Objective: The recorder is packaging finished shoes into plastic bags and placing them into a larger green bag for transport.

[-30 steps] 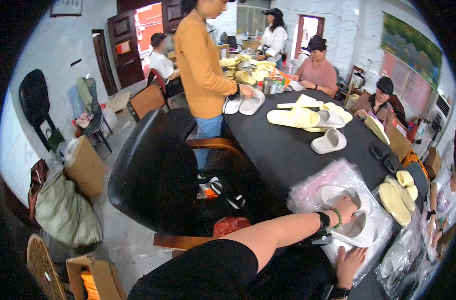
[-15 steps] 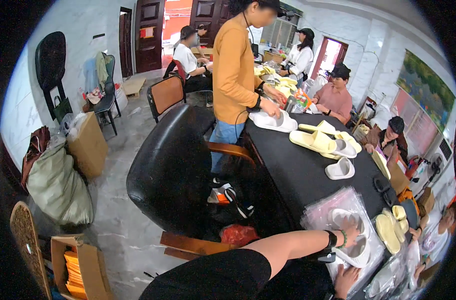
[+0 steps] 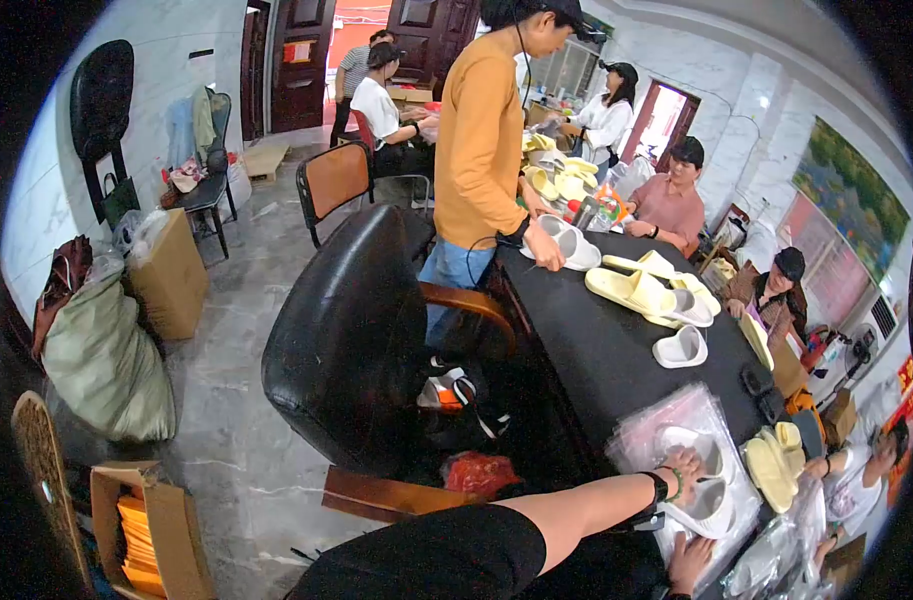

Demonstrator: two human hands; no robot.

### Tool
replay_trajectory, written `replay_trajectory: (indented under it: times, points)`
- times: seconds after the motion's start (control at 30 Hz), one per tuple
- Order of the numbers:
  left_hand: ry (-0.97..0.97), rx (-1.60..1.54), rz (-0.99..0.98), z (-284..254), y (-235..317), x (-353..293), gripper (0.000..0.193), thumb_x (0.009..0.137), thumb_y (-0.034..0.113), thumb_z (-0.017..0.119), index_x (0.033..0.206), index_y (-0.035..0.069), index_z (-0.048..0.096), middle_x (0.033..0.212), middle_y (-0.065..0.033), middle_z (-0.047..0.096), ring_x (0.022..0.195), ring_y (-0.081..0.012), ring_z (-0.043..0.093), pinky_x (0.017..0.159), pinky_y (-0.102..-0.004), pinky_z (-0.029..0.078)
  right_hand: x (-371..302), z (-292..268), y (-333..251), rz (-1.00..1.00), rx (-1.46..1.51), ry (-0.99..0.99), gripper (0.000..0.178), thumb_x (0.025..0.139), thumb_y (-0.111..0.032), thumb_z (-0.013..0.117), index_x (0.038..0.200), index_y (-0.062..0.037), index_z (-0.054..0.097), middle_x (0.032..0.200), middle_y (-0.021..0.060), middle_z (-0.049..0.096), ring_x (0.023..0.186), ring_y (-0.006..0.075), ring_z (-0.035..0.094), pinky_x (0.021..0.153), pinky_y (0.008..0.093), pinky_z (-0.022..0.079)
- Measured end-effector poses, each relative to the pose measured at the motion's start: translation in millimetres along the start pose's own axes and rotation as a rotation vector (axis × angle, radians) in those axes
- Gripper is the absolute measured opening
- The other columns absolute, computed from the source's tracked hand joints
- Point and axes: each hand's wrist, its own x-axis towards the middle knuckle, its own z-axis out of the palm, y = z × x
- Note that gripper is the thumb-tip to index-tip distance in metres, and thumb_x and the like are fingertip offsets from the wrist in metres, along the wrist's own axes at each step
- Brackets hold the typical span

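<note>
A pair of white slippers (image 3: 709, 507) lies on a stack of clear plastic bags (image 3: 640, 445) at the near end of the black table. My left hand (image 3: 683, 474) rests across the slippers, its fingers spread, with a black band and a green bracelet at the wrist. Below it, my right hand (image 3: 689, 562) lies by the near end of the slippers, fingers stretched out over the bag's edge. Just right of the stack are pale yellow slippers (image 3: 771, 478). Farther up stands a single grey-white slipper (image 3: 680, 347).
More yellow slippers (image 3: 631, 290) lie along the black table (image 3: 576, 340). A person in an orange top (image 3: 479, 140) handles white slippers (image 3: 573, 245) at its left edge. A black chair (image 3: 341, 350) stands left of the table. Clear bags (image 3: 766, 560) and co-workers are at right.
My left hand has shifted slightly left on the slippers; my right hand stays by their near end. The person in orange has moved their hand along the white slippers. The whole view has turned a little.
</note>
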Motion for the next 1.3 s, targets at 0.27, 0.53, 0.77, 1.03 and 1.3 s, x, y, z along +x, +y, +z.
replay_trajectory:
  times: [0.27,0.53,0.77,1.03,1.3]
  points:
    - [0.050,-0.013,0.002,9.3,-2.8,7.4,0.072,0.089,0.049,0.051,0.147,0.012,0.030,0.154,-0.0126,0.029,0.145,-0.0330,0.017,0.117,-0.0478,0.012,7.8,8.3,8.7,-0.005,-0.048,0.018,0.085,0.094,-0.052,0.046,0.144,0.0126,0.024,0.149,0.0326,0.026,0.141,0.0443,0.021,0.115,0.0489,0.016]
    - [-0.013,-0.055,0.006,0.4,0.1,1.4,0.071,0.091,0.047,0.047,0.150,0.011,0.029,0.157,-0.0146,0.023,0.147,-0.0324,0.012,0.118,-0.0484,0.007,1.5,0.2,6.2,-0.003,0.010,0.019,0.083,0.093,-0.049,0.050,0.143,0.0120,0.026,0.148,0.0318,0.029,0.140,0.0439,0.023,0.115,0.0486,0.018]
    - [-0.009,-0.082,0.024,2.8,-1.2,-1.9,0.071,0.091,0.047,0.047,0.150,0.011,0.029,0.156,-0.0146,0.024,0.147,-0.0326,0.013,0.118,-0.0482,0.009,1.4,10.0,15.8,-0.341,-0.187,0.399,0.064,0.094,-0.053,0.049,0.114,0.0073,0.055,0.105,0.0279,0.062,0.092,0.0409,0.060,0.080,0.0453,0.049]
    - [0.145,-0.047,0.063,12.7,-4.8,0.4,0.068,0.089,0.046,0.051,0.143,0.007,0.038,0.150,-0.0143,0.036,0.144,-0.0339,0.020,0.115,-0.0498,0.012,4.3,10.1,11.4,-0.046,-0.024,0.077,0.079,0.093,-0.046,0.051,0.141,0.0123,0.031,0.147,0.0305,0.032,0.139,0.0433,0.026,0.115,0.0477,0.020]
    - [0.193,-0.044,0.071,24.2,-5.4,6.8,0.066,0.087,0.044,0.055,0.141,0.008,0.040,0.148,-0.0157,0.037,0.143,-0.0346,0.022,0.116,-0.0503,0.012,4.4,13.2,11.8,-0.006,-0.047,0.065,0.078,0.093,-0.046,0.050,0.141,0.0118,0.031,0.148,0.0294,0.032,0.140,0.0432,0.025,0.115,0.0485,0.019]
